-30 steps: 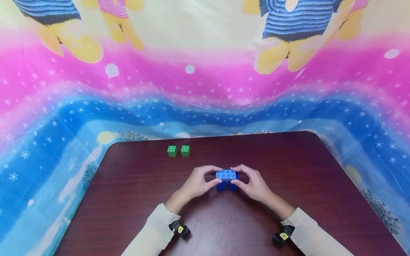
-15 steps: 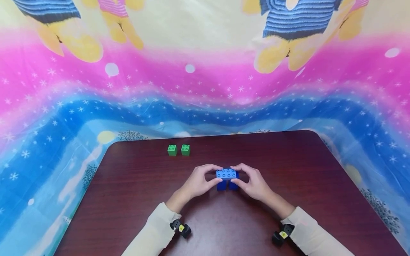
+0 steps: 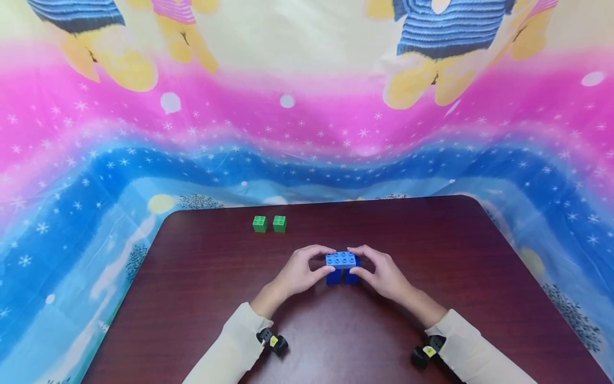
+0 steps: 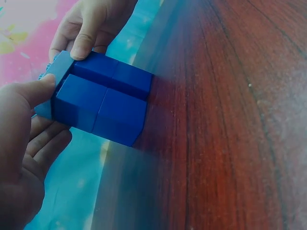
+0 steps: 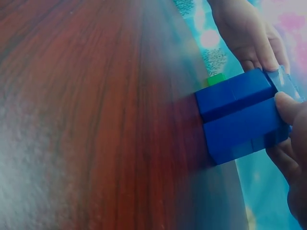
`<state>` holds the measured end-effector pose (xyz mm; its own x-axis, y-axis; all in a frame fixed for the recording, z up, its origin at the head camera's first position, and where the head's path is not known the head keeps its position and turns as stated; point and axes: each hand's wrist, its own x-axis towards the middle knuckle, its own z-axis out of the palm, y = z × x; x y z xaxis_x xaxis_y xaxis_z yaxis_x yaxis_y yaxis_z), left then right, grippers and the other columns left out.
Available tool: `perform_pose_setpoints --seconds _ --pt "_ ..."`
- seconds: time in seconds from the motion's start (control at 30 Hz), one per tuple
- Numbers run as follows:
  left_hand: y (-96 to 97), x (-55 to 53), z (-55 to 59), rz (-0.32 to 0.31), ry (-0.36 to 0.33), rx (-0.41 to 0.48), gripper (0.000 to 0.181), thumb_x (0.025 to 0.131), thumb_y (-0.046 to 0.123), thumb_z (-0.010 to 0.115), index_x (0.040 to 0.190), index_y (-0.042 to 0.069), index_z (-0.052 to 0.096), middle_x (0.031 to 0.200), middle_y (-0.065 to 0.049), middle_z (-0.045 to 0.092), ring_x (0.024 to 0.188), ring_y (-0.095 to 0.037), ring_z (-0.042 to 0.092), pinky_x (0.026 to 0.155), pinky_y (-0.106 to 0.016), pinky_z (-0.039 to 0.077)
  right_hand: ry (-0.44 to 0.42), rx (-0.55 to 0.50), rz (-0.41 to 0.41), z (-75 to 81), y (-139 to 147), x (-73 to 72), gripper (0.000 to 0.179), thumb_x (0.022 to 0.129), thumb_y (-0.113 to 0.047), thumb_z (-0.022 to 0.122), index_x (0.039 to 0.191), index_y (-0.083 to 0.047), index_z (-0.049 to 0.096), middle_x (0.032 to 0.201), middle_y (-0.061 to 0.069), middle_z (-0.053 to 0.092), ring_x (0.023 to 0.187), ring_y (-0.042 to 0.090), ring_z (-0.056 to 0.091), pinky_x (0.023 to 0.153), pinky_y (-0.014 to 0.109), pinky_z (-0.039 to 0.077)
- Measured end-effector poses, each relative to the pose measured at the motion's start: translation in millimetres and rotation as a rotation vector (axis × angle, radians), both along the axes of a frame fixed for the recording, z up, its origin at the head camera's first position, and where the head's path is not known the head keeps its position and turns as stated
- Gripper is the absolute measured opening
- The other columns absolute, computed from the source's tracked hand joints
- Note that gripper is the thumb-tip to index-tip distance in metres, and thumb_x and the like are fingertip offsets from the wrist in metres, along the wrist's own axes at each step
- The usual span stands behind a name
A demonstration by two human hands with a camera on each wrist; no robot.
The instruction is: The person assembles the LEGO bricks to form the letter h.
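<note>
A light blue toy building brick (image 3: 341,260) with studs on top lies across two dark blue stacks standing side by side with a narrow gap. Each stack looks like bricks set one on another; the left wrist view shows the near stack (image 4: 98,108) and the far stack (image 4: 112,74). My left hand (image 3: 304,271) pinches the left end of the light blue brick, thumb in front and fingers behind. At its right end my right hand (image 3: 386,272) pinches the same brick likewise. The fingertips at the back are partly hidden in the head view.
Two green bricks (image 3: 259,224) stand apart near the far edge of the dark wooden table (image 3: 201,277), left of the stacks. A patterned cloth (image 3: 307,128) hangs behind the table and along its sides.
</note>
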<state>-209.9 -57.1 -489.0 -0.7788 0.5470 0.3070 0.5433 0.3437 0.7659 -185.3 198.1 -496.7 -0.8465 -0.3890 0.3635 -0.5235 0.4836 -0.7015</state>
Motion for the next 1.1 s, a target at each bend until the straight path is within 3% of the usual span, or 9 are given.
perform_pose_setpoints --seconds 0.47,0.73,1.1 --pt "0.9 1.2 9.2 0.003 0.045 -0.11 0.037 0.097 0.027 0.072 0.131 0.012 0.066 0.125 -0.003 0.068 0.112 -0.016 0.066 0.097 -0.035 0.055 0.04 0.04 0.041 3.8 9.0 -6.0 0.055 0.086 -0.009 0.081 0.137 -0.005 0.062 0.13 0.012 0.067 0.109 0.028 0.07 0.087 0.045 0.058" --pt "1.6 0.4 8.2 0.002 0.056 -0.12 0.037 0.097 0.026 0.073 0.131 0.012 0.066 0.124 -0.004 0.068 0.112 -0.016 0.066 0.097 -0.039 0.055 0.03 0.052 0.042 6.2 11.9 -6.7 0.058 0.085 -0.01 0.082 0.139 -0.005 0.061 0.131 0.011 0.067 0.106 0.027 0.071 0.088 0.042 0.058" --pt "1.7 2.7 13.6 0.001 0.08 -0.143 0.037 0.096 0.025 0.073 0.13 0.011 0.066 0.123 -0.004 0.068 0.111 -0.017 0.066 0.096 -0.038 0.055 0.06 0.07 0.041 6.1 10.8 -6.7 0.053 0.087 -0.013 0.081 0.137 -0.011 0.064 0.132 0.004 0.067 0.117 0.023 0.066 0.095 0.043 0.055"
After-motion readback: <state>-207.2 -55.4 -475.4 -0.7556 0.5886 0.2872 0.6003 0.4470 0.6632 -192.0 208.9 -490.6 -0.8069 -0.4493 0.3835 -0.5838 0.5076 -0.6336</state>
